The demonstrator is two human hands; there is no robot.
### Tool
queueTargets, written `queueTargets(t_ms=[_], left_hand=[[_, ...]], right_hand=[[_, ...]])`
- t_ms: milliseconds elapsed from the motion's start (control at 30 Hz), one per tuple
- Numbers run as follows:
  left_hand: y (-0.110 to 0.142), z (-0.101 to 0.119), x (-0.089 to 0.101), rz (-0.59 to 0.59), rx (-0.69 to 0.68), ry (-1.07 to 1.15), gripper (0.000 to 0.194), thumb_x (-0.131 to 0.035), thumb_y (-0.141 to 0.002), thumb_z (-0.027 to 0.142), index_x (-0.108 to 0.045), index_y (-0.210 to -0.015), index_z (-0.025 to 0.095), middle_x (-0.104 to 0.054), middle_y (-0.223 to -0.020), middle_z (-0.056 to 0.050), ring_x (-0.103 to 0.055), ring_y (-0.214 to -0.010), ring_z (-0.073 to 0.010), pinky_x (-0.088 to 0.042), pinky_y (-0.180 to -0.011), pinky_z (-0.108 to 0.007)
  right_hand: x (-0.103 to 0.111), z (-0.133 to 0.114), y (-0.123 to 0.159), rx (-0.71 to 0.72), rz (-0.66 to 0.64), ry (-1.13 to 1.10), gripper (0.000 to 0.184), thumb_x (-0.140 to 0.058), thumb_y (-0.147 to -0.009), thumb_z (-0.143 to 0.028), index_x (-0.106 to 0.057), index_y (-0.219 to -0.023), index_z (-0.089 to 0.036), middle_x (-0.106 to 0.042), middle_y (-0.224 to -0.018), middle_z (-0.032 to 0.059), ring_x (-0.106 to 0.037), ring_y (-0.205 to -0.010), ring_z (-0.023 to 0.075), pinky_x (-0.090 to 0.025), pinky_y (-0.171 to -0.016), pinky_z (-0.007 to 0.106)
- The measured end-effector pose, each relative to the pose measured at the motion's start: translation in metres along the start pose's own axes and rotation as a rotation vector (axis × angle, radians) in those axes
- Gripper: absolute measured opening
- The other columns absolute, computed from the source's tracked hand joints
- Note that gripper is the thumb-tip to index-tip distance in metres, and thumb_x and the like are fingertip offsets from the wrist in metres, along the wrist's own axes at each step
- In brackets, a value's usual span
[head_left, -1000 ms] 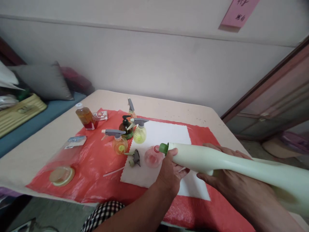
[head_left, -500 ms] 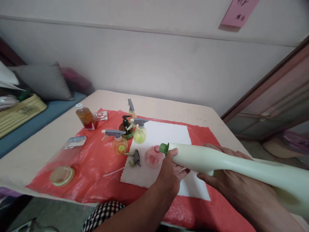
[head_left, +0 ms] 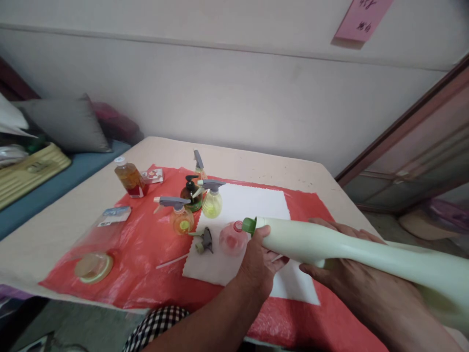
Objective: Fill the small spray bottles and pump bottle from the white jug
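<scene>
A long pale green plastic vessel [head_left: 311, 239], perhaps a jug or watering can, lies nearly level across the right side. My left hand [head_left: 256, 259] is closed around its front end, thumb on top, beside the dark green spout [head_left: 249, 225]. My right hand [head_left: 361, 281] grips it farther back from below, fingers showing over the far side. The spout is at the red-rimmed mouth of a round pink transparent bottle [head_left: 233, 240], which stands on white paper [head_left: 252, 198]. A thin pale stick shows at my left fingers. Left of the bottle lies a loose grey-green spray head [head_left: 205, 241].
Spray bottles [head_left: 183, 220] [head_left: 212, 203] and a dark pump bottle [head_left: 190, 193] stand close together. An amber liquid bottle [head_left: 130, 180], a plastic tub [head_left: 94, 268] and a white straw [head_left: 171, 261] are farther left. A red sheet [head_left: 146, 244] covers the table [head_left: 304, 171], backed by a wall.
</scene>
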State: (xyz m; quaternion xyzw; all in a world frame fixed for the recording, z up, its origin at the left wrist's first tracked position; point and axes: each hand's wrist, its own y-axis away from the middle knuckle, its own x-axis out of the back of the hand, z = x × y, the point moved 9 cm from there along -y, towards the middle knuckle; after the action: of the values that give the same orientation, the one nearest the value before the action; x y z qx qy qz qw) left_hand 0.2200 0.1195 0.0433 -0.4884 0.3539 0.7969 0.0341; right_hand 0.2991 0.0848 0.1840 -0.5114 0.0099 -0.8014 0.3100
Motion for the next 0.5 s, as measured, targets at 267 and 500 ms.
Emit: queueTargets(t_ms=[267,500], left_hand=[[0.000,-0.001,0.001,0.002,-0.005,0.008,0.037,-0.063,-0.085,0.038,-0.065,-0.113,0.014,-0.071,-0.118,-0.012,-0.069,-0.097,-0.0233,-0.056,-0.083,-0.034],[-0.001,-0.001,0.001,-0.002,0.006,0.002,0.037,-0.062,-0.085,0.039,-0.065,-0.113,0.014,-0.071,-0.117,-0.012,-0.069,-0.096,-0.0237,-0.056,-0.083,-0.034]], right_hand=[[-0.003,0.000,0.002,0.013,0.000,0.054,0.041,-0.045,-0.097,-0.036,-0.063,-0.127,-0.015,-0.064,-0.123,0.0182,-0.058,-0.110,0.0380,-0.049,-0.091,0.054],[0.006,0.001,0.000,0.014,0.059,0.023,0.041,-0.041,-0.098,-0.040,-0.066,-0.123,-0.019,-0.066,-0.120,0.0160,-0.060,-0.106,0.0357,-0.052,-0.087,0.052]])
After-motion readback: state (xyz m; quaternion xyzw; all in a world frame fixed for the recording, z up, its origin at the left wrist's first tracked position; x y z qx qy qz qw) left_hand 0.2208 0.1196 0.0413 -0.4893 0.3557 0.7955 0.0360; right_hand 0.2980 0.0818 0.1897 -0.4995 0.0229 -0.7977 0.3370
